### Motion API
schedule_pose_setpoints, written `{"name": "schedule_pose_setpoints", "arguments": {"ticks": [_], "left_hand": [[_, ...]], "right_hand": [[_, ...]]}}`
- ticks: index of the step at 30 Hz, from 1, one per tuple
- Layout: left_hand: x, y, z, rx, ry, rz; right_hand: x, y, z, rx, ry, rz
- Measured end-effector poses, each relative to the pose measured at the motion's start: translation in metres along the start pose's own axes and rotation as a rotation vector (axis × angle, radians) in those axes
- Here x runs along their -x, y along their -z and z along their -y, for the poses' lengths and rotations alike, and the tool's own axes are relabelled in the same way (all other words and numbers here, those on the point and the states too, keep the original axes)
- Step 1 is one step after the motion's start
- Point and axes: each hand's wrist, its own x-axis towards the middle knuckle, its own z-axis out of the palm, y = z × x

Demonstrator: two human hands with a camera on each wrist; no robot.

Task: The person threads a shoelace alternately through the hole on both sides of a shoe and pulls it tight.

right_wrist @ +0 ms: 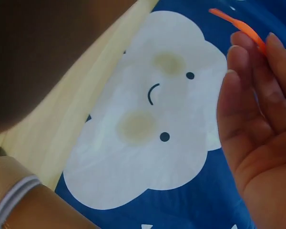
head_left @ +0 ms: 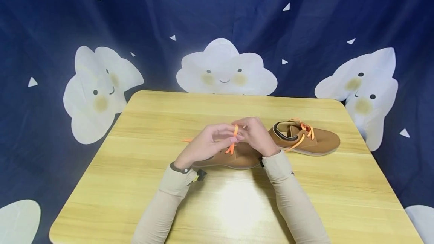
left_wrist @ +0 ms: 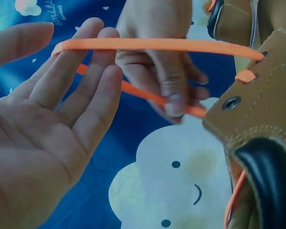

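A brown shoe (head_left: 249, 157) with dark lining sits on the table beneath both hands. Its orange shoelace (left_wrist: 157, 44) runs from an eyelet and loops around the fingers of my left hand (left_wrist: 62, 105). Those fingers are nearly straight, and the thumb stands apart from them. Farther along the loop, my right hand (left_wrist: 155, 52) pinches the lace between thumb and fingers. A short lace end (right_wrist: 224, 15) sticks out past the right fingertips in the right wrist view. From the head view, both hands (head_left: 207, 142) meet above the shoe, hiding part of it.
A second brown shoe (head_left: 323, 140) with orange laces stands to the right, toe pointing right. The wooden table (head_left: 135, 183) has rounded corners. Behind it hangs a dark blue curtain (head_left: 203, 6) with white smiling clouds.
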Motion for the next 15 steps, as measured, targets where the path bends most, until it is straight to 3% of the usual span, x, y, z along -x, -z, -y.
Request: {"name": "schedule_pose_setpoints", "arguments": {"ticks": [4,11,15], "left_hand": [[0.002,0.004,0.000,-0.087,-0.001,0.028],[0.005,0.015,0.005,-0.472,0.083,0.048],[0.005,0.016,0.009,-0.647,0.092,0.104]], "right_hand": [[-0.001,-0.004,-0.004,-0.001,-0.037,0.000],[-0.003,-0.006,-0.010,-0.217,-0.106,-0.055],[-0.004,-0.008,-0.011,-0.305,-0.163,-0.036]]}}
